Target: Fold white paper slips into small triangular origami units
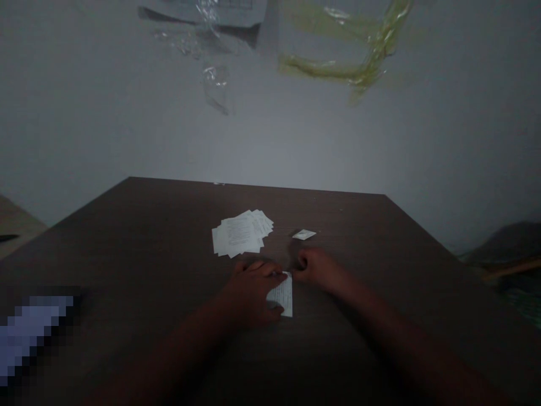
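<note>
A small printed paper slip [285,296] lies on the dark table in front of me. My left hand [256,293] rests over its left part with fingers spread, index finger near the top edge and thumb near the bottom. Close to the slip's upper right corner, my right hand [315,268] is curled closed, and whatever its fingers may hold is hidden. Just beyond that hand lies a small folded white paper [304,234]. Farther left, past my left hand, printed slips are spread in an overlapping pile [240,234].
The brown table [169,208] meets a pale wall [270,141] at its far edge. A blurred-out bright rectangle [29,332] sits at the left. Clear and yellowish tape [372,62] clings to the wall above. Dark cloth-like shapes [507,248] are at the right.
</note>
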The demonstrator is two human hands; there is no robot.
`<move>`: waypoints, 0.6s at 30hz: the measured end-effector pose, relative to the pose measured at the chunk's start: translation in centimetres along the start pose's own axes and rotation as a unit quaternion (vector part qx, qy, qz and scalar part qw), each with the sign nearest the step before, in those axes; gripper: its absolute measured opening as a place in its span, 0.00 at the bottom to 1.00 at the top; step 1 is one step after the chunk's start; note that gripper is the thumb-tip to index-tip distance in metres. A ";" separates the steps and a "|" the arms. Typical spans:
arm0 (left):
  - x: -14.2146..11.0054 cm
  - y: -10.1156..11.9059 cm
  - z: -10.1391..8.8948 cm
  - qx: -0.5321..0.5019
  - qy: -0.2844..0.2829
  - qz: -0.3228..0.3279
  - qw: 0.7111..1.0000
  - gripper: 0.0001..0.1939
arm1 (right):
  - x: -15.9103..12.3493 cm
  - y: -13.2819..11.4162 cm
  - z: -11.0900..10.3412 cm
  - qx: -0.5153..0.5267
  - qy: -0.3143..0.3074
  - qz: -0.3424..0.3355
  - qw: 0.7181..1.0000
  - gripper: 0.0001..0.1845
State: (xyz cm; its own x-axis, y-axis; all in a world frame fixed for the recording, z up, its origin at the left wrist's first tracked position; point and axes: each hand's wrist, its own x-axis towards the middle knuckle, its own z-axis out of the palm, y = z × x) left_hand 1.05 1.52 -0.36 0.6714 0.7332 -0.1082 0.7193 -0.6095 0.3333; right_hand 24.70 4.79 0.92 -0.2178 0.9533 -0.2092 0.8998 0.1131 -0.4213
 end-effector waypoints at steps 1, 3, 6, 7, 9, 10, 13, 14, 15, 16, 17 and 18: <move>0.0 0.0 0.0 -0.003 0.000 0.000 1.000 0.38 | 0.1 0.0 0.0 -0.001 0.004 0.000 1.000 0.20; 0.1 0.0 0.0 -0.007 0.003 0.001 1.000 0.38 | -0.1 -0.1 0.0 -0.001 0.005 -0.006 1.000 0.20; 0.0 0.0 -0.1 -0.009 0.009 0.005 1.000 0.37 | -1.2 -0.5 0.1 0.000 -0.010 -0.025 1.000 0.20; -0.1 0.1 -0.2 -0.010 0.011 0.005 1.000 0.36 | -1.7 -0.6 0.1 -0.002 -0.017 -0.033 0.999 0.19; -0.2 0.2 -0.2 -0.013 0.017 0.005 1.000 0.34 | -2.8 -0.9 0.1 -0.009 -0.039 -0.055 0.998 0.16; -0.3 0.2 -0.2 -0.013 0.023 0.005 1.000 0.34 | -3.3 -1.0 0.1 -0.014 -0.048 -0.067 0.996 0.15; -0.4 0.3 -0.2 -0.014 0.033 0.003 0.999 0.35 | -4.4 -1.3 0.3 -0.015 -0.069 -0.088 0.994 0.14; -0.4 0.3 -0.2 -0.014 0.031 0.004 0.999 0.35 | -4.6 -1.3 0.4 -0.014 -0.074 -0.092 0.993 0.13; -0.4 0.3 -0.2 -0.013 0.030 0.004 0.999 0.35 | -4.8 -1.3 0.4 -0.012 -0.077 -0.098 0.992 0.13; -0.4 0.3 -0.2 -0.013 0.029 0.004 1.000 0.35 | -4.9 -1.4 0.5 -0.011 -0.079 -0.103 0.991 0.12; -0.4 0.3 -0.2 -0.012 0.028 0.004 1.000 0.34 | -4.9 -1.3 0.5 -0.009 -0.081 -0.109 0.991 0.12; -0.4 0.3 -0.2 -0.011 0.029 0.003 1.000 0.34 | -4.9 -1.3 0.5 -0.010 -0.080 -0.114 0.990 0.11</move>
State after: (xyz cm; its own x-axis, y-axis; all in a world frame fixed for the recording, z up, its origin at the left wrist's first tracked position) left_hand 0.94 1.15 -0.02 0.6642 0.7458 -0.0512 0.7105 -0.6085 0.3535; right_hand 24.40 -0.20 2.02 -0.4716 0.8461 -0.2483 0.8274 0.3272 -0.4564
